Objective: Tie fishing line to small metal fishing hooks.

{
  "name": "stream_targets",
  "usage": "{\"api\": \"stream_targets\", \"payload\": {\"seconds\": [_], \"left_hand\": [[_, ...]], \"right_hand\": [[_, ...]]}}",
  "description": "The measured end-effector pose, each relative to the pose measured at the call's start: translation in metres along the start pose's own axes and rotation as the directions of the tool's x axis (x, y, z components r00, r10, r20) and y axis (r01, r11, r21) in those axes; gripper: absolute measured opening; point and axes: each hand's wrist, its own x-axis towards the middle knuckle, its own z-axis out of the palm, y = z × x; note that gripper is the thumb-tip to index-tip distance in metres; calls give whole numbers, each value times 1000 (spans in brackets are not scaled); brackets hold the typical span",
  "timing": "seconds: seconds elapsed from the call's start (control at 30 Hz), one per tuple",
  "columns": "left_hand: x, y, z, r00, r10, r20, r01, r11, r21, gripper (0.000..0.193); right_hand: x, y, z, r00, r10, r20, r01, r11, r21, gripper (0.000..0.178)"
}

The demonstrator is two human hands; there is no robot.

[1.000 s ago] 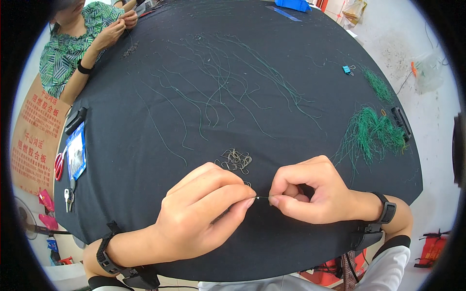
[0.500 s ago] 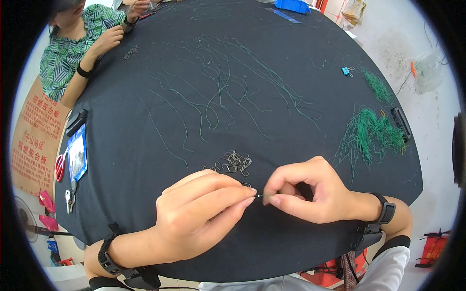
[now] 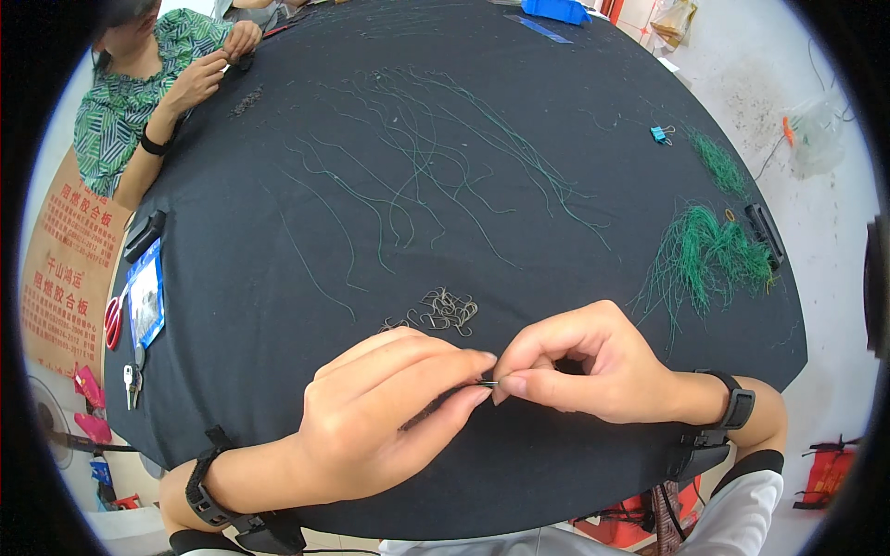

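Just beyond both hands' fingers (image 3: pixel 482 357), pinched on a thin wire (image 3: pixel 489 382), lie hooks (image 3: pixel 447 309).

view: head cam, looks steeply down on round black table (image 3: pixel 278 278)
range: close above table's near edge

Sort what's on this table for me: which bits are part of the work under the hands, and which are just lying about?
In use: left hand and right hand, pinching a small dark piece between fingertips; pile of small metal hooks; loose green threads; green thread bundle.

Lying about: blue binder clip; red scissors; keys; blue tray.
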Motion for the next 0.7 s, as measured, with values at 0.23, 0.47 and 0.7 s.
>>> {"api": "stream_targets", "payload": {"seconds": [0.23, 0.47, 0.7], "left_hand": [[0, -2, -2, 998, 27, 51, -27, 1000, 3, 19], [0, -1, -1, 999, 28, 42, -28, 999, 15, 17], [1, -2, -1, 998, 54, 41, -56, 998, 37, 16]], "right_hand": [[0, 1, 0, 1000, -11, -22, 9, 993, -118, 8], [0, 2, 0, 999, -26, -19, 22, 984, -179, 8], [0, 0, 0, 999, -46, -17, 40, 971, -236, 7]]}}
